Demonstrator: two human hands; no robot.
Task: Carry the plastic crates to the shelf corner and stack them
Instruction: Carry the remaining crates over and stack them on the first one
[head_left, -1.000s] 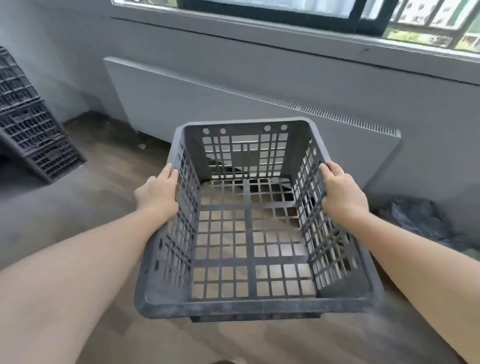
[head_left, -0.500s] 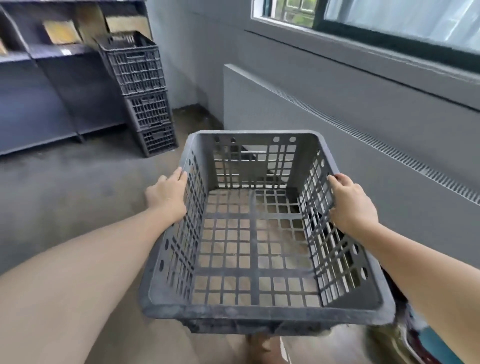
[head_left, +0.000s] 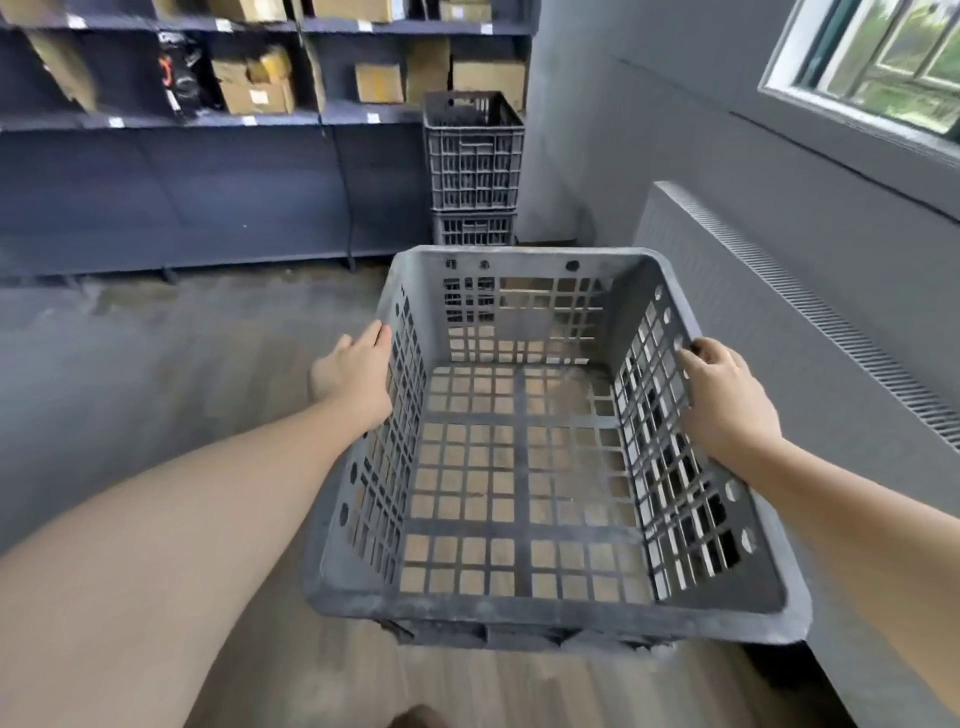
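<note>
Item: grey plastic crate (head_left: 524, 467), lattice walls and floor, open top, nothing inside; carried level above the floor in mid-frame, long axis pointing at the far corner. Left hand (head_left: 356, 376): lies against the outside of the crate's left wall just under the rim, fingers wrapped onto the wall, grasping it. Right hand (head_left: 727, 400): on the right wall, fingers curled over the rim, grasping it. Both forearms bare, reaching in from the lower corners. Beyond the crate: stacked crates (head_left: 472, 171), dark grey, standing in the corner where the shelf unit (head_left: 208, 124) meets the grey wall (head_left: 649, 130); the stack's lower part sits behind the carried crate's far rim, so how many crates it holds cannot be told. Shelf unit: dark blue, carrying cardboard boxes (head_left: 254, 88) on the upper levels, white labels on the shelf edges; a dark item with an orange detail beside the boxes is too blurred to identify. Floor (head_left: 130, 338): grey patch on the left, wood-look boards under the crate. Right side: long grey radiator panel (head_left: 779, 312) with a slotted top, running just beside the crate. Window (head_left: 883, 57), upper right, cut off by the frame edge. A rounded brown shape at the bottom edge is cut off and unidentifiable
</note>
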